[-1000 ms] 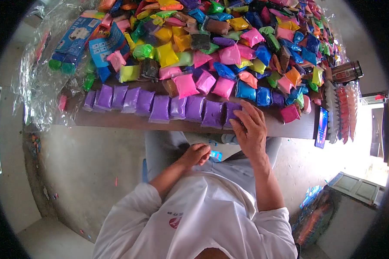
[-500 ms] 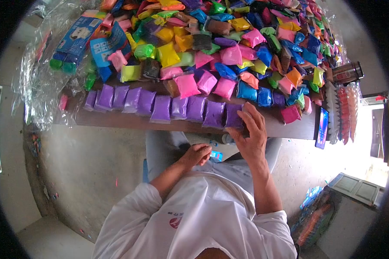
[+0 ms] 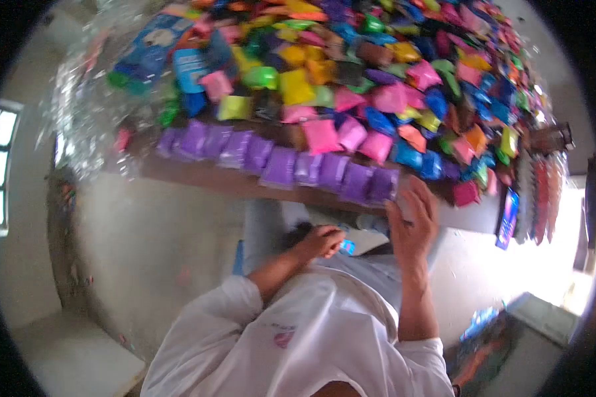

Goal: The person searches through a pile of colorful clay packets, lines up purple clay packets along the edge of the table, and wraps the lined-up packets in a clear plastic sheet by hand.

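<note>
A row of purple packets point(image 3: 278, 167) runs along the near edge of the table. At its right end my right hand point(image 3: 414, 215) has its thumb and fingers spread, with the thumb near the last purple packet point(image 3: 383, 185); blur hides whether they touch. Above my lap, below the table edge, my left hand point(image 3: 328, 241) is curled closed, and whatever may be inside it is hidden. Behind the row lies a large heap of colourful packets point(image 3: 391, 98), among them a pink packet point(image 3: 321, 136) and a blue packet point(image 3: 407, 154).
Clear plastic wrap point(image 3: 79, 126) and a blue printed package point(image 3: 149, 49) lie at the left. On the right are a phone point(image 3: 507, 220), a dark cup-like container point(image 3: 549, 137) and ridged strips point(image 3: 542, 198). The table edge point(image 3: 232, 187) crosses above my lap.
The view has shifted and tilted, so the table contents appear farther right and are blurred. My right hand stays by the row's right end, and my left hand remains curled above my lap.
</note>
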Motion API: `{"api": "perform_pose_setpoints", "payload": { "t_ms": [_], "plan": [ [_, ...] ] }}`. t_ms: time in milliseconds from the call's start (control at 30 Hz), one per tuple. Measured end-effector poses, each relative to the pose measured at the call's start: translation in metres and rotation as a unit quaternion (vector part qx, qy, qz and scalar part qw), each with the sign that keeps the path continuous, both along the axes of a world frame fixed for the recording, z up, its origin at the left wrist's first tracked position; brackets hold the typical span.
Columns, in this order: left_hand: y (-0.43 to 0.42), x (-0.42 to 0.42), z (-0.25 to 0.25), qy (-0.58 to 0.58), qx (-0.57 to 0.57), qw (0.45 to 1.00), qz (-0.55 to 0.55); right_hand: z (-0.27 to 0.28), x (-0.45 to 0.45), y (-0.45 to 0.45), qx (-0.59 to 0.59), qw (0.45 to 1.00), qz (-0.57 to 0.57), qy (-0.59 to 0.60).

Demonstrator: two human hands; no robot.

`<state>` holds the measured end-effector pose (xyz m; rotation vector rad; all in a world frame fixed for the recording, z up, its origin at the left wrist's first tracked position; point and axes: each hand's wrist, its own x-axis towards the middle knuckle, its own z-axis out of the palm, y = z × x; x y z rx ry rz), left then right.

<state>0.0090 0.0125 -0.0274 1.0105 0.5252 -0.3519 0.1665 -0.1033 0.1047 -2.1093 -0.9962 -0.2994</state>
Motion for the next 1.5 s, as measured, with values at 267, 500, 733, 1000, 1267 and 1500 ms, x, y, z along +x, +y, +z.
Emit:
{"api": "perform_pose_setpoints", "payload": {
  "t_ms": [267,500,733,1000,1267,1500],
  "plan": [
    [-0.003,-0.003,-0.031,-0.076,-0.02,0.997,-0.013,0.02,-0.05,0.038,-0.05,0.982,0.168,-0.068],
    [-0.018,-0.024,-0.041,-0.345,0.272,0.89,0.121,0.001,-0.104,0.059,-0.045,0.944,0.326,0.006],
    [-0.007,-0.018,-0.033,-0.307,0.546,0.779,-0.035,-0.035,-0.123,0.039,-0.129,0.883,0.435,0.117],
    [-0.014,-0.007,-0.024,-0.256,0.447,0.848,-0.121,-0.065,-0.094,0.014,-0.242,0.901,0.349,0.092],
    [-0.004,-0.006,-0.016,-0.227,0.405,0.869,-0.172,-0.076,-0.096,0.01,-0.175,0.931,0.316,0.055],
    [0.0,-0.005,-0.002,-0.211,0.38,0.875,-0.214,-0.08,-0.098,0.002,-0.183,0.945,0.262,0.069]
  ]
}}
